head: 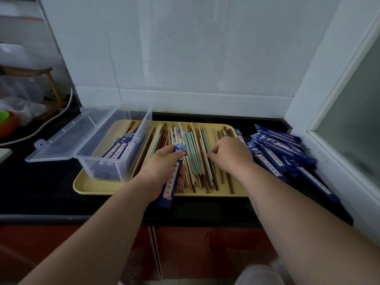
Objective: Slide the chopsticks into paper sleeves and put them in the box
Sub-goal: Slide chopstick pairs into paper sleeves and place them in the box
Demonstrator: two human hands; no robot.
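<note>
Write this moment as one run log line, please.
left hand: holds blue sleeve | right hand: touches loose chopsticks on tray | box: open, sleeves inside

Mixed-colour chopsticks [197, 159] lie side by side, centre; blue paper sleeves [283, 153] heap right; open clear box [86, 161], left, holds filled sleeves.

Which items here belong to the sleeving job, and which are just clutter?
Job: left hand, gripping one blue paper sleeve; right hand; loose coloured chopsticks; flat yellow tray; clear plastic box; pile of blue sleeves.
Clutter: white cable; orange bowl; wooden rack.
</note>
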